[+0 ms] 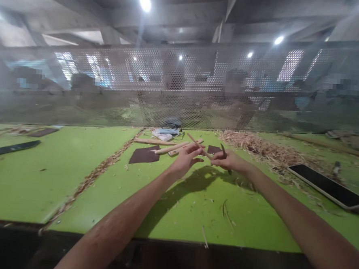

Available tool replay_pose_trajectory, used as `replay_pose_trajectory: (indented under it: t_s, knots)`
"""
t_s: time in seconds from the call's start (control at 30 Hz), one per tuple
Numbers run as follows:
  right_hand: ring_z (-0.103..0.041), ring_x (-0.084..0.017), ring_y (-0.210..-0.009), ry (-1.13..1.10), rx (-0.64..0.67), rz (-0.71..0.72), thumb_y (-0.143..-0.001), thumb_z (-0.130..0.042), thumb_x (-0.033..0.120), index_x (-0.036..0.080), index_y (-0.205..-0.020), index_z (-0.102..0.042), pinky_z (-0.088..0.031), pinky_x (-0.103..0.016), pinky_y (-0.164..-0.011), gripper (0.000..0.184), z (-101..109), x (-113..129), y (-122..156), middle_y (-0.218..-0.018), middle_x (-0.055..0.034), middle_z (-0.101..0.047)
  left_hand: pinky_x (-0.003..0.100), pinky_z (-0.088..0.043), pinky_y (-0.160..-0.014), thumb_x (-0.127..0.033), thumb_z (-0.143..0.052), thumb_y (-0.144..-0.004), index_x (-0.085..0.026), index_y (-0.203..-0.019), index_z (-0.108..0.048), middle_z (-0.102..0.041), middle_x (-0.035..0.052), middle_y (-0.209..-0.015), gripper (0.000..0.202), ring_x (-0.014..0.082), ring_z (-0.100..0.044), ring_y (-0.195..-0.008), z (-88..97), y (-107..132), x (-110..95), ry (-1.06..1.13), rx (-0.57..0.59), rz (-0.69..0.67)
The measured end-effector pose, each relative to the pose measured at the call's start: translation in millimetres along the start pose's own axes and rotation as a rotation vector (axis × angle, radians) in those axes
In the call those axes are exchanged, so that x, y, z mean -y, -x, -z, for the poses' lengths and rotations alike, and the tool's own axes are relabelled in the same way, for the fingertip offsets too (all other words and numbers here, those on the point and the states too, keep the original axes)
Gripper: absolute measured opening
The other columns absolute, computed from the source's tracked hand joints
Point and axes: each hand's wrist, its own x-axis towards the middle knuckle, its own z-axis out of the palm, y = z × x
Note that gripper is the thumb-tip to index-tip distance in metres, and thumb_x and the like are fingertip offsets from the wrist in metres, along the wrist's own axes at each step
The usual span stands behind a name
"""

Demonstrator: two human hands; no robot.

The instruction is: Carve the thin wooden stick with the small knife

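Over the green table, my right hand (231, 160) pinches the lower end of a thin wooden stick (192, 138) between thumb and fingers. A dark, narrow knife-like tool (224, 150) is also held in that hand, crossing its fingers at a steep tilt. My left hand (186, 158) is beside the stick, fingers loosely curved and thumb apart; its fingertips are close to the stick, and I cannot tell whether they touch. Beyond it are pale wooden sticks (169, 148), a brown sandpaper-like sheet (142, 155) and a smaller dark piece (214, 150).
A heap of wood shavings (263, 150) and a phone (328, 186) lie to the right. Shavings line a table seam (100, 170). A dark flat object (13, 148) rests at left. A perforated screen (187, 106) rises behind, with people beyond it.
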Motion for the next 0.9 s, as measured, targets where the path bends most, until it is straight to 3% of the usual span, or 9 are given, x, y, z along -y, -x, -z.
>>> replay_pose_trajectory:
  t_s: [0.17, 0.37, 0.43, 0.53, 0.6, 0.67, 0.7, 0.8, 0.9]
  knots:
    - [-0.031, -0.01, -0.051, -0.085, -0.128, -0.015, -0.081, -0.078, 0.067, 0.021, -0.083, -0.071, -0.023, -0.026, -0.051, 0.046, 23.9, -14.5, -0.9, -0.055, 0.0064, -0.042, 0.027, -0.058, -0.074, -0.016, -0.083, -0.081, -0.012, -0.085, -0.073, -0.071, 0.004, -0.081, 0.011, 0.0136, -0.069, -0.076, 4.2, -1.0, -13.7, -0.027, -0.018, -0.044]
    - [-0.026, -0.011, -0.049, -0.193, -0.259, 0.044, -0.08, -0.073, 0.061, 0.025, -0.077, -0.061, -0.025, -0.029, -0.054, 0.038, 29.7, -6.0, 3.2, -0.054, 0.007, -0.035, 0.026, -0.053, -0.065, -0.032, -0.083, -0.086, -0.012, -0.097, -0.072, -0.071, 0.0049, -0.083, 0.025, 0.0124, -0.065, -0.067, 8.1, 1.3, -0.1, -0.428, 0.14, 0.074]
    - [-0.028, -0.012, -0.05, -0.18, -0.261, 0.053, -0.083, -0.07, 0.062, 0.026, -0.078, -0.061, -0.027, -0.03, -0.054, 0.037, 23.4, 1.3, 4.3, -0.055, 0.006, -0.036, 0.023, -0.043, -0.056, -0.036, -0.077, -0.094, -0.014, -0.098, -0.069, -0.064, 0.0008, -0.076, 0.024, 0.0095, -0.055, -0.059, 2.1, 4.9, 5.6, -0.461, 0.232, 0.15]
    - [-0.031, -0.014, -0.052, -0.16, -0.328, 0.044, -0.087, -0.064, 0.072, 0.027, -0.081, -0.057, -0.031, -0.03, -0.054, 0.046, 14.8, 8.9, 3.0, -0.059, 0.0048, -0.037, 0.022, -0.025, -0.05, -0.04, -0.058, -0.106, -0.016, -0.091, -0.061, -0.039, -0.0073, -0.062, 0.029, 0.007, -0.031, -0.051, -10.0, 10.6, 8.4, -0.322, 0.313, 0.243]
    - [-0.038, -0.017, -0.056, -0.052, -0.507, 0.037, -0.093, -0.056, 0.075, 0.027, -0.078, -0.054, -0.035, -0.03, -0.056, 0.05, 11.4, 11.6, 1.0, -0.061, 0.0017, -0.042, 0.021, -0.022, -0.05, -0.042, -0.056, -0.108, -0.018, -0.089, -0.056, -0.032, -0.0089, -0.063, 0.03, 0.0068, -0.026, -0.051, -15.8, 12.9, 7.6, -0.204, 0.295, 0.245]
    - [-0.046, -0.019, -0.061, 0.228, -0.683, -0.01, -0.103, -0.044, 0.065, 0.025, -0.072, -0.053, -0.039, -0.031, -0.059, 0.051, 7.6, 14.8, -0.8, -0.062, -0.0035, -0.049, 0.02, -0.021, -0.051, -0.044, -0.059, -0.107, -0.019, -0.089, -0.053, -0.029, -0.0095, -0.065, 0.032, 0.0065, -0.024, -0.051, -18.7, 14.0, 6.6, -0.137, 0.253, 0.232]
    - [-0.05, -0.02, -0.064, 0.408, -0.701, -0.055, -0.107, -0.038, 0.056, 0.023, -0.07, -0.055, -0.04, -0.031, -0.061, 0.052, 4.4, 17.3, -1.6, -0.064, -0.0061, -0.054, 0.02, -0.02, -0.051, -0.045, -0.061, -0.106, -0.019, -0.088, -0.053, -0.029, -0.0096, -0.065, 0.033, 0.0063, -0.024, -0.051, -19.7, 14.5, 6.4, -0.123, 0.239, 0.228]
    - [-0.059, -0.021, -0.066, 0.8, -0.523, -0.185, -0.108, -0.036, 0.034, 0.017, -0.08, -0.071, -0.041, -0.03, -0.06, 0.048, -12.3, 28.0, -3.9, -0.072, -0.0117, -0.069, 0.02, -0.021, -0.052, -0.048, -0.064, -0.104, -0.019, -0.089, -0.051, -0.033, -0.0086, -0.066, 0.035, 0.0061, -0.024, -0.052, -23.1, 16.8, 6.9, -0.105, 0.251, 0.223]
    - [-0.071, -0.028, -0.078, 0.9, -0.466, -0.208, -0.107, -0.043, 0.03, 0.015, -0.099, -0.08, -0.044, -0.032, -0.065, 0.041, -31.6, 38.2, -6.8, -0.086, -0.0177, -0.078, 0.02, -0.02, -0.052, -0.047, -0.066, -0.104, -0.02, -0.087, -0.048, -0.033, -0.009, -0.065, 0.036, 0.0061, -0.024, -0.052, -28.7, 19.4, 8.6, -0.075, 0.237, 0.207]
